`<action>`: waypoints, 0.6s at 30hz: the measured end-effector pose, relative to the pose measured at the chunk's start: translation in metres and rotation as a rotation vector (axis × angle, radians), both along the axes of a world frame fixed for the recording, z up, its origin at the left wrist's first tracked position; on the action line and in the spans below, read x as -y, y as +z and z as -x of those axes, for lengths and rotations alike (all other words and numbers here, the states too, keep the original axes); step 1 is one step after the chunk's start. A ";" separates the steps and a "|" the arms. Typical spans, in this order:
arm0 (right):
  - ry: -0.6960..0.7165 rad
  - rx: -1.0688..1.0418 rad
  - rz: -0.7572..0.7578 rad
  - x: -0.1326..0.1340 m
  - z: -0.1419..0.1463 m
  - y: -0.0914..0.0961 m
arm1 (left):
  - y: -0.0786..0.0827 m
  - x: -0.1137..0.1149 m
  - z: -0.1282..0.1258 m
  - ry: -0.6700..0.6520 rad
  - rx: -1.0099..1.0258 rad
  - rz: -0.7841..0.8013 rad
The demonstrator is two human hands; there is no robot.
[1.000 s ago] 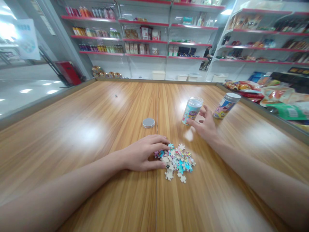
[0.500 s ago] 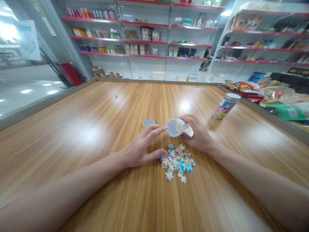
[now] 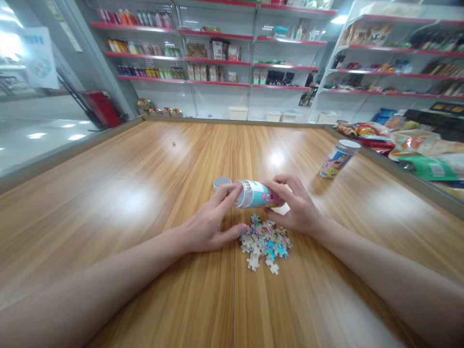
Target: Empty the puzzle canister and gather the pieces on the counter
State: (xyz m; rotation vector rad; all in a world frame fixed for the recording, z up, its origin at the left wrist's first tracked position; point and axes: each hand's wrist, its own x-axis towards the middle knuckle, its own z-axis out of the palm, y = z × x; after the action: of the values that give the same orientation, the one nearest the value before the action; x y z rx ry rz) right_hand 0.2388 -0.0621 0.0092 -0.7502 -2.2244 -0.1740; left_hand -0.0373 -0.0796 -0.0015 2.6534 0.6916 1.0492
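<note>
My right hand (image 3: pixel 299 205) grips the base end of a clear plastic jar (image 3: pixel 266 193) with a colourful cartoon label. The jar lies on its side in the air, its uncapped mouth pointing left. My left hand (image 3: pixel 213 220) has its fingers stretched out, their tips at the jar's rim, while its thumb reaches apart to the pile's left edge. Below the jar, a pile of jigsaw puzzle pieces (image 3: pixel 266 244) is heaped on the wooden table (image 3: pixel 163 299), some backs up, some blue and printed. A round silver lid (image 3: pixel 222 182) rests behind my left fingers.
Toward the right stands a second, capped cartoon jar (image 3: pixel 337 159). One tiny object (image 3: pixel 173 143) lies far left on the table. Packaged snacks (image 3: pixel 420 150) are heaped beyond the right edge. Stocked shelves (image 3: pixel 217 60) line the back, with a person (image 3: pixel 310 79) in the distance.
The jar has turned from facing me to pointing left, and its mouth has moved left to my left fingers. The puzzle pile looks the same.
</note>
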 end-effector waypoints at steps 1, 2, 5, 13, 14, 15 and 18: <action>-0.001 0.004 -0.004 0.000 0.000 0.000 | 0.001 0.000 0.000 0.002 0.007 0.010; -0.003 0.010 -0.006 0.000 0.000 0.000 | 0.001 0.000 0.000 0.002 0.014 0.026; -0.007 0.020 -0.005 0.000 -0.001 0.000 | 0.004 0.000 0.001 -0.016 0.050 0.091; -0.005 0.050 -0.035 0.001 -0.002 0.002 | 0.008 -0.001 0.001 -0.025 0.088 0.142; 0.000 0.052 -0.030 0.002 -0.002 0.002 | 0.009 -0.001 0.000 -0.022 0.082 0.142; 0.009 0.056 -0.024 0.002 -0.002 0.002 | 0.010 0.000 0.000 -0.021 0.071 0.146; 0.036 0.067 -0.001 0.004 0.000 0.001 | 0.012 0.001 0.000 -0.034 0.009 0.170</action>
State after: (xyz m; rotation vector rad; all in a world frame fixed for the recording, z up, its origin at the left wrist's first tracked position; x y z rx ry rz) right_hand 0.2387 -0.0663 0.0104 -0.7122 -2.2992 -0.1847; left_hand -0.0371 -0.0807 0.0109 2.5051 0.6980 0.9474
